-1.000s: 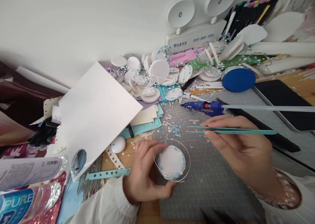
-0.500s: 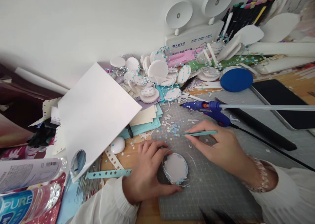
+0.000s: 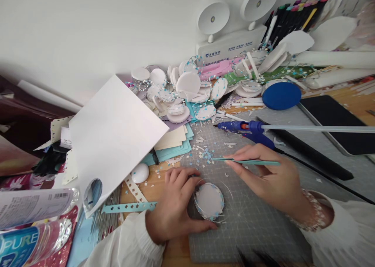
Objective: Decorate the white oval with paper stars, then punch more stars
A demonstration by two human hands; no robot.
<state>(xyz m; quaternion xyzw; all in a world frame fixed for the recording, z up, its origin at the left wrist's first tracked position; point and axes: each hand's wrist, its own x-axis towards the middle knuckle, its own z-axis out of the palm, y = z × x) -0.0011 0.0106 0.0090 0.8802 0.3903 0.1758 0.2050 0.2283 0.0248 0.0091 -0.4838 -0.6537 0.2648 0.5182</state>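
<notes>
2 hands work on a gridded grey mat (image 3: 258,224). Left hand (image 3: 172,208) curls around a round white disc (image 3: 209,200). Right hand (image 3: 269,177) pinches thin teal tweezers (image 3: 243,161).

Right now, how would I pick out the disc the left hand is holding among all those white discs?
Find the grey cutting mat at the desk's near edge. At its left end the left hand steadies one white disc lying flat. Unlike the heap of discs by the wall, it lies alone, beside the teal tweezers.
</notes>
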